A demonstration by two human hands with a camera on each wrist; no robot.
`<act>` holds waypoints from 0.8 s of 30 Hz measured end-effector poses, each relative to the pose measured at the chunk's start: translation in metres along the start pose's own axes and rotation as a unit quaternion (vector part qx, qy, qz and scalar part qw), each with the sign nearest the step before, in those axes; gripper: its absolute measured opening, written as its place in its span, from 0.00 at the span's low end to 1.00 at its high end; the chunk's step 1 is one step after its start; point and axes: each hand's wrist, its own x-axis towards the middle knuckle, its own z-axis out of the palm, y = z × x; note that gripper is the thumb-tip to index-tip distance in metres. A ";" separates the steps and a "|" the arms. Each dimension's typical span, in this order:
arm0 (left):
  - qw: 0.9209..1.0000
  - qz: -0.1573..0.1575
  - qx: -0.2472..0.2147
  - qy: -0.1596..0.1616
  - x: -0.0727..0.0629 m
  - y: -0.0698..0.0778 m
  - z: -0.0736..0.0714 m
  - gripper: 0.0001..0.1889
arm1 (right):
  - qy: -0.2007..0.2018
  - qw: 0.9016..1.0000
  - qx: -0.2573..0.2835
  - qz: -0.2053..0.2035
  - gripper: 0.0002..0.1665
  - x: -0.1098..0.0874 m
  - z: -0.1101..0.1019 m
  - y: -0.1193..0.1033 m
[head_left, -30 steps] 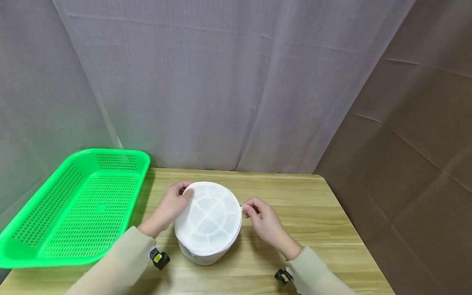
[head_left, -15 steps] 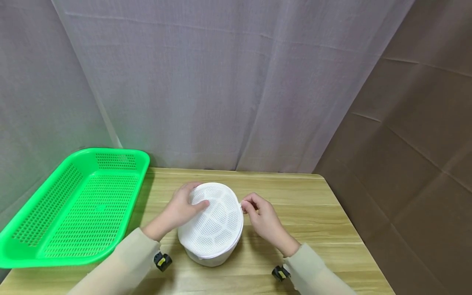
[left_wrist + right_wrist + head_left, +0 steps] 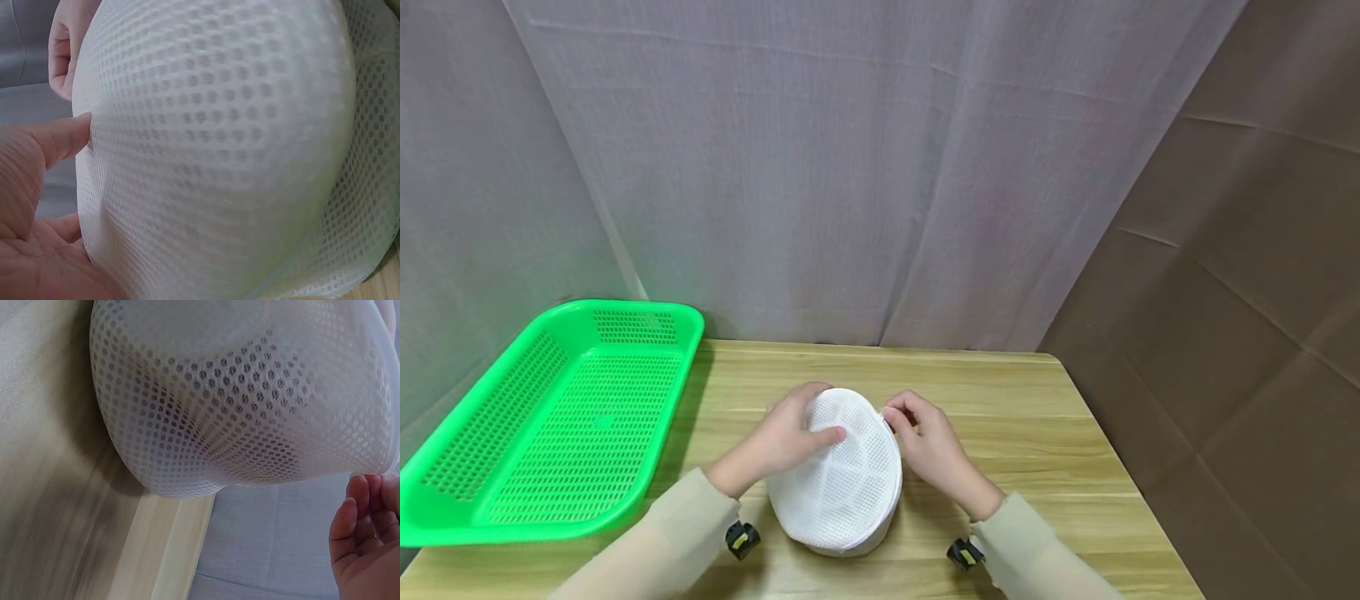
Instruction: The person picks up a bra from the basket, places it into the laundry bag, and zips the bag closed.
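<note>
A round white mesh laundry bag (image 3: 853,492) stands on the wooden table in front of me, its top tilted slightly. My left hand (image 3: 784,433) grips its left side, thumb on the mesh top and fingers behind the rim. At the upper right of the rim, my right hand (image 3: 931,442) pinches a small part of the edge, which looks like a zipper pull. Its fingertips meet that edge in the right wrist view, where the mesh wall (image 3: 237,394) bulges out. Inside the bag, nothing can be made out clearly.
A green perforated plastic basket (image 3: 658,442) stands at the table's left. Wood-grain tabletop (image 3: 1022,433) extends to the right of the bag. A grey curtain (image 3: 820,183) hangs behind the table and a brown cloth (image 3: 1240,333) covers the right side.
The left thumb has moved inward over the mesh top. The bag has shifted a little right and toward me. My right hand, still pinching the rim, has moved slightly left and up.
</note>
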 end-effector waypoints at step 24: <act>0.994 -0.053 -0.100 -0.012 0.001 -0.028 0.005 0.23 | -0.014 1.000 -0.003 0.014 0.05 -0.006 0.005 0.006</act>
